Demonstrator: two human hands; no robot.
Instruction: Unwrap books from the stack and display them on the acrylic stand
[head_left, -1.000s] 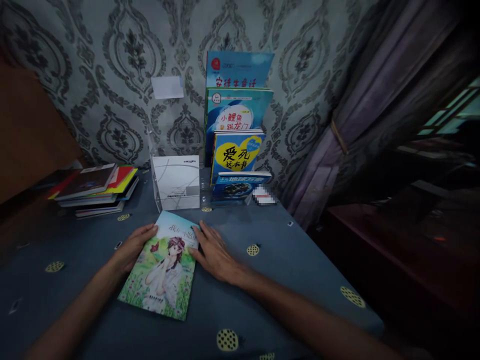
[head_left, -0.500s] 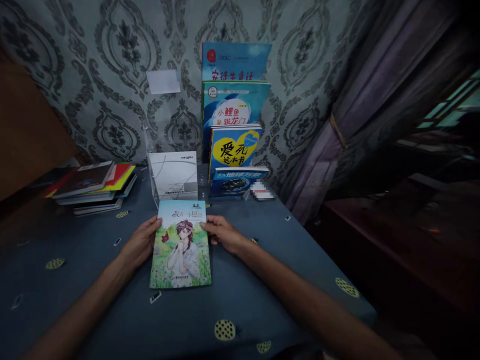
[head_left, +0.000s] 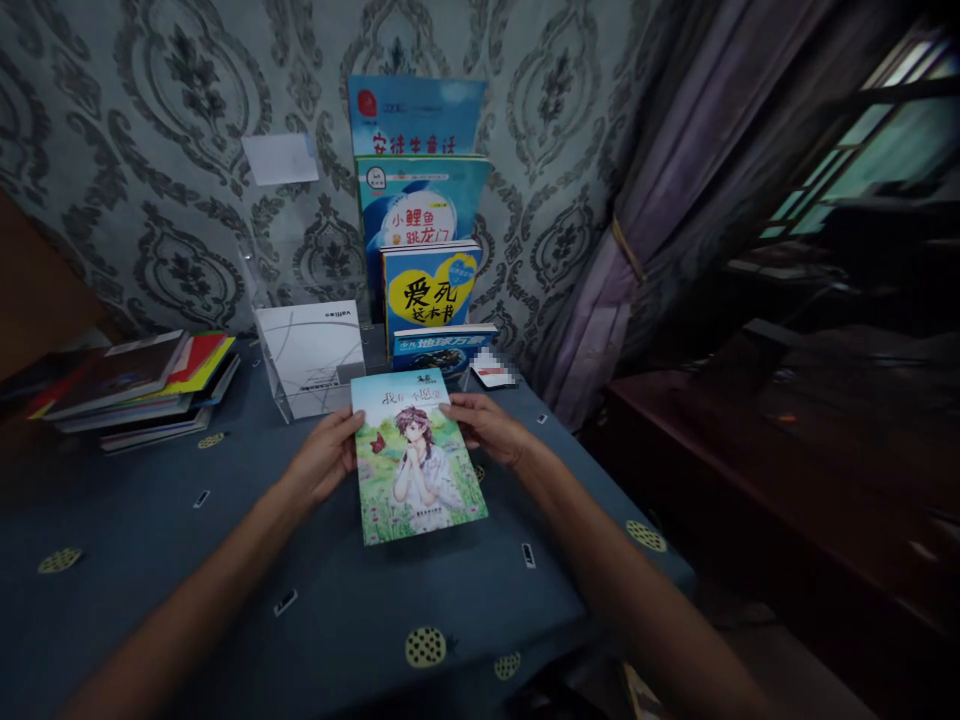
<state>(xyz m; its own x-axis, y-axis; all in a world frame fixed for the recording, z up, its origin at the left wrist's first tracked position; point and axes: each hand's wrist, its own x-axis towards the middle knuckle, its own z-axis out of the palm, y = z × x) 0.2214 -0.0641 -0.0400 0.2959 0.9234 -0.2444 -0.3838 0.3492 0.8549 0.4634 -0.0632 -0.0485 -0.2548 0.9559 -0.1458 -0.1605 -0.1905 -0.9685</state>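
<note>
Both hands on one paperback (head_left: 416,460), cover up, drawn figure and red butterfly on the front. Left hand (head_left: 330,455) pinches its left edge near the top, thumb on the cover, fingers curled behind; right hand (head_left: 487,425) mirrors it on the other edge. Neither is spread wide. Book is tilted over the counter (head_left: 225,620); cannot tell whether it touches the cloth.

Just beyond its top edge: clear display rack (head_left: 271,385). Four blue-covered front titles stand upright in its right side, stepped in height, yellow-heart book (head_left: 431,290) among them. White booklet (head_left: 313,345) stands in the left side, print upside down.

Judging by how things lie: right side largely filled, left side holding the booklet low down. Paperback not in the rack. Flat stack of books (head_left: 142,375), well left, also unracked.
</note>
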